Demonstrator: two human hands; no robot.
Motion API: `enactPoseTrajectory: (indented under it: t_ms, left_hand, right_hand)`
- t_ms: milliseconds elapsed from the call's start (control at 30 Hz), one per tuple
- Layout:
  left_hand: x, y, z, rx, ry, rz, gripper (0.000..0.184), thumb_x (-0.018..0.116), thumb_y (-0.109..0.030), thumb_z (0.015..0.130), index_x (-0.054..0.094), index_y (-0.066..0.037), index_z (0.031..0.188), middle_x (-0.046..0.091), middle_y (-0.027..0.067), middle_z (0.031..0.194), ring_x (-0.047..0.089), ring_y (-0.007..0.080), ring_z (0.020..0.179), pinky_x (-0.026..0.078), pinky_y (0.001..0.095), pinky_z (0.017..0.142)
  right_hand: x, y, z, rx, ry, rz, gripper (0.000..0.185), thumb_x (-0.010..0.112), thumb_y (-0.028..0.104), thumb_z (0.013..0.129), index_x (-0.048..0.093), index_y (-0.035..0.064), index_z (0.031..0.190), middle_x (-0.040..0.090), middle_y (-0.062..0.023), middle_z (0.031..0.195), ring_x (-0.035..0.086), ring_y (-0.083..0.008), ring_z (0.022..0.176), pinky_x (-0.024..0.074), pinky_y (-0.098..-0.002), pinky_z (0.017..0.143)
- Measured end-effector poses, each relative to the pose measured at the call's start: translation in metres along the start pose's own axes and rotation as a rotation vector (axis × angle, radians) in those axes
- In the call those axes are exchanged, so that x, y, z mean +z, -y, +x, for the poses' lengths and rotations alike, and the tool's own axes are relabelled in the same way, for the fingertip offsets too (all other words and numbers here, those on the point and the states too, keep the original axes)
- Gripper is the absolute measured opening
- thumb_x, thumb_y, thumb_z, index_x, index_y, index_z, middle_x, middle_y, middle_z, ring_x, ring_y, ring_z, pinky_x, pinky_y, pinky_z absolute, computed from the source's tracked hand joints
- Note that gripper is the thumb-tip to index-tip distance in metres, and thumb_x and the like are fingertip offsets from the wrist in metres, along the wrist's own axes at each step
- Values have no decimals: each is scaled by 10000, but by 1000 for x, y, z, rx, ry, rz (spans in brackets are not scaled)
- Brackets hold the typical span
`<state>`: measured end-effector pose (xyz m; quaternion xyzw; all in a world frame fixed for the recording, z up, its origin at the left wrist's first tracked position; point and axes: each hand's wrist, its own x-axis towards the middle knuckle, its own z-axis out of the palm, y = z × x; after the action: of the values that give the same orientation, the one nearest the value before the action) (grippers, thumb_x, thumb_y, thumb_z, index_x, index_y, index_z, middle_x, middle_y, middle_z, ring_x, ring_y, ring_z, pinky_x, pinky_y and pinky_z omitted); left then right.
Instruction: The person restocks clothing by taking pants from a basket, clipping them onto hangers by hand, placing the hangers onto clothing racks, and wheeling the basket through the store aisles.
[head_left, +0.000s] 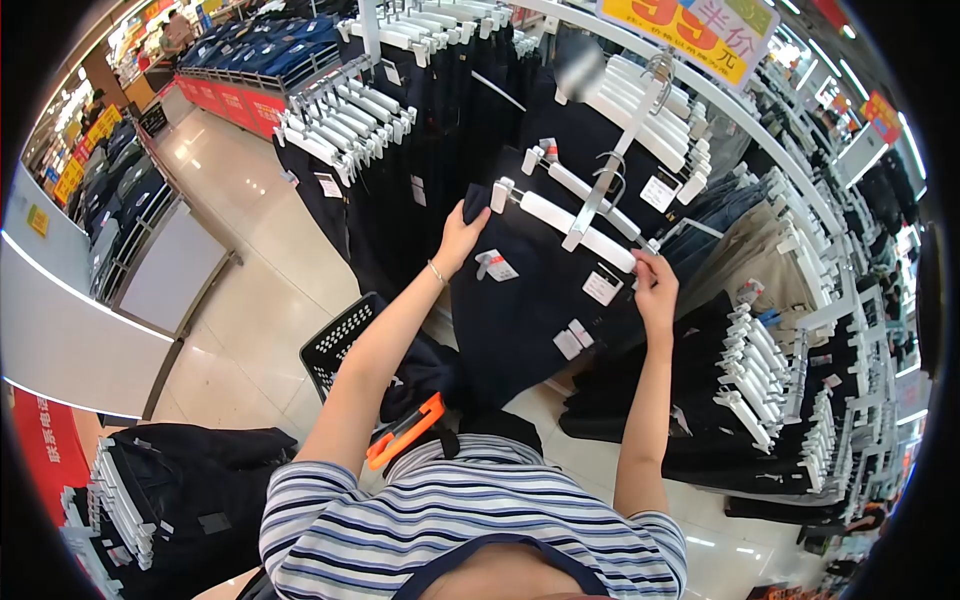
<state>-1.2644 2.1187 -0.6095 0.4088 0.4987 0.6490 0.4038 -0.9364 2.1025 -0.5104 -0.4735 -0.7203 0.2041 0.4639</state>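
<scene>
Our left fingers (474,222) pinch the dark trousers (520,290) at the waist, beside one end of the white hanger (575,227). Our right fingers (652,278) are closed at the hanger's other end, with white tags (602,286) on the cloth between them.

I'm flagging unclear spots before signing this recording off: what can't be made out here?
All in the head view:
Hanger's end at the right hand: covered by its fingers.
Basket's full contents: partly behind the left arm.
Print on the tag: too small.
Yellow sign's top: cut off by the upper edge.
</scene>
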Motion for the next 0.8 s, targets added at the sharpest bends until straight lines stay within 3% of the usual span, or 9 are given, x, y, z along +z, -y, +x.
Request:
enactPoseTrajectory:
  t_ms: [233, 267, 500, 633, 767, 800]
  left_hand:
    - [-4, 33, 51, 75, -21, 254, 343, 652, -243, 825, 569, 30, 1015, 640, 126, 909, 593, 158, 833, 454, 283, 748]
    - [-3, 41, 57, 93, -1, 226, 362, 654, -257, 819, 571, 25, 1030, 640, 146, 919, 601, 173, 843, 453, 287, 755]
    - [4, 37, 76, -56, 139, 92, 347, 645, -246, 848, 563, 9, 1068, 619, 60, 964, 553, 109, 867, 452, 260, 777]
    - [0, 38, 83, -96, 244, 158, 366, 646, -265, 847, 561, 11, 1073, 618, 58, 969, 551, 111, 877, 449, 264, 789]
    - [4, 46, 84, -157, 265, 157, 401, 660, -266, 828, 565, 31, 1081, 630, 82, 979, 568, 139, 904, 442, 279, 820]
    - [5, 47, 84, -163, 271, 144, 411, 659, -269, 829, 559, 28, 1094, 626, 84, 993, 566, 142, 916, 439, 279, 829]
  right_hand:
    - [38, -48, 11, -79, -123, -54, 171, 531, -49, 818, 628, 19, 941, 594, -118, 801, 596, -235, 734, 466, -294, 656]
    - [37, -51, 11, 6, -103, -38, 166, 540, -39, 819, 628, 24, 946, 594, -116, 840, 588, -245, 781, 462, -303, 678]
    - [38, -50, 4, -169, -234, -222, 237, 617, 49, 812, 597, 44, 1048, 539, -121, 979, 507, -296, 976, 416, -351, 819]
    - [27, -45, -12, -28, -126, -277, 311, 642, 57, 782, 590, 71, 1088, 540, -108, 966, 490, -291, 943, 404, -356, 814]
    - [29, -52, -5, -170, -262, -496, 303, 617, 119, 814, 580, 95, 1114, 557, -75, 974, 481, -277, 949, 317, -370, 885]
    - [32, -55, -5, -59, -252, -503, 283, 583, 150, 849, 559, 93, 1125, 515, -107, 1065, 438, -285, 1031, 257, -389, 943]
